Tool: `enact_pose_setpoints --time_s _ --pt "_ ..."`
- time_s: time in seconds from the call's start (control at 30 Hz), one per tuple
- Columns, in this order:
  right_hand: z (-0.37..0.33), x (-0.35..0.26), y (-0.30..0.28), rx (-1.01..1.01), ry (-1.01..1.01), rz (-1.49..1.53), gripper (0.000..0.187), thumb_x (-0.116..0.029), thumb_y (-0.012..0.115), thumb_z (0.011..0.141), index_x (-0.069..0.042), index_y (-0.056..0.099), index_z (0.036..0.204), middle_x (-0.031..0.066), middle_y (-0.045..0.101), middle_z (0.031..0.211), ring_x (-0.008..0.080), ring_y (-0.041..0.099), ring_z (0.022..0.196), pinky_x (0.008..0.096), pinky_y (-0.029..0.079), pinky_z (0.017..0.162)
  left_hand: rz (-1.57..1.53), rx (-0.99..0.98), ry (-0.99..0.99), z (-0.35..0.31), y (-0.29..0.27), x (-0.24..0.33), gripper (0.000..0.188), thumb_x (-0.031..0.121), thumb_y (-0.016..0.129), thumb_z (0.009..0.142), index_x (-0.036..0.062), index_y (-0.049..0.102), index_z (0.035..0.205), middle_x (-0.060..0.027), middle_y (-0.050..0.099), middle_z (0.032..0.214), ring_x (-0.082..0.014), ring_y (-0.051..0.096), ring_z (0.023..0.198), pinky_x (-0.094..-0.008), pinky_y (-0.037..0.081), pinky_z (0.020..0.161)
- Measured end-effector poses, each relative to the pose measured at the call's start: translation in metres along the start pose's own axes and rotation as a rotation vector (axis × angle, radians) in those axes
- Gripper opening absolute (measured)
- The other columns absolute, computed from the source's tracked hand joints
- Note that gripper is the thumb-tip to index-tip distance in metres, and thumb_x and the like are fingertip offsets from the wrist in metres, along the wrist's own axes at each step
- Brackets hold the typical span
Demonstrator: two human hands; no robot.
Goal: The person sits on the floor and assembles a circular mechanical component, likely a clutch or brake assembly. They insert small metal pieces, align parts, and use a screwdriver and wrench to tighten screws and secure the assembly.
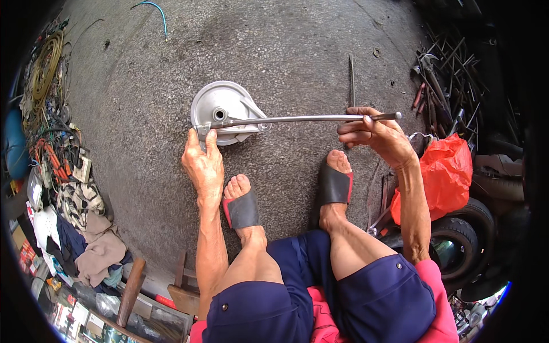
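A long, slightly bent metal rod (pixel 309 119) is held level across the middle of the head view. My left hand (pixel 205 166) pinches the block-like fitting at its left end between thumb and fingers. Near the other end, which has a dark section and a pale tip, my right hand (pixel 380 136) grips it with the thumb on top. Behind the rod's left part is a round silver brake drum plate (pixel 220 96) with a central hole and a lever arm on its right side. The rod crosses in front of it; whether they touch I cannot tell.
A thin metal rod (pixel 352 83) lies on the speckled floor beyond my right hand. Tools and bars (pixel 443 74) are heaped at right, by a red plastic bag (pixel 443 177) and tyres (pixel 457 237). Cables (pixel 48 66) and cloths (pixel 103 251) line the left. A blue tube (pixel 160 12) lies far off.
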State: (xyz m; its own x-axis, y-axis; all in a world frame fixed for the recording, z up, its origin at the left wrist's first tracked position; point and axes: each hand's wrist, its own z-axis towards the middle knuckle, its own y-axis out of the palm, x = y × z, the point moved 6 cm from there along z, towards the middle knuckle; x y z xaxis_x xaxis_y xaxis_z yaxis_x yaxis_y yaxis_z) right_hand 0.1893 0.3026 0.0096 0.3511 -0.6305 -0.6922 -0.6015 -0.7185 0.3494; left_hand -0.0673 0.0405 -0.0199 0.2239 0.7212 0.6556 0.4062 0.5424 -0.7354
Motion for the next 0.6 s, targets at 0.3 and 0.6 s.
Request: enact_pose_setpoints --time_s 0.3,0.6 --pt "-0.002 -0.036 0.003 0.303 -0.348 -1.310 0.040 -0.040 0.056 0.101 -0.001 0.064 0.109 0.0126 0.063 0.082 0.0299 0.063 0.079 0.0394 0.050 0.074 -0.089 -0.035 -0.090 -0.003 0.005 -0.016 0.036 0.019 0.064 0.096 -0.0139 0.060 0.109 -0.0299 0.066 0.086 -0.0452 0.067 0.079 -0.0485 0.049 0.068" --pt "0.003 -0.001 -0.019 0.502 -0.034 -0.479 0.050 -0.030 0.069 0.096 0.000 0.055 0.134 0.0025 0.060 0.059 0.0062 0.053 0.043 0.0216 0.038 0.037 -0.066 -0.025 -0.061 -0.003 0.004 -0.017 0.035 0.018 0.065 0.096 -0.0142 0.060 0.108 -0.0298 0.066 0.086 -0.0442 0.066 0.078 -0.0484 0.048 0.068"
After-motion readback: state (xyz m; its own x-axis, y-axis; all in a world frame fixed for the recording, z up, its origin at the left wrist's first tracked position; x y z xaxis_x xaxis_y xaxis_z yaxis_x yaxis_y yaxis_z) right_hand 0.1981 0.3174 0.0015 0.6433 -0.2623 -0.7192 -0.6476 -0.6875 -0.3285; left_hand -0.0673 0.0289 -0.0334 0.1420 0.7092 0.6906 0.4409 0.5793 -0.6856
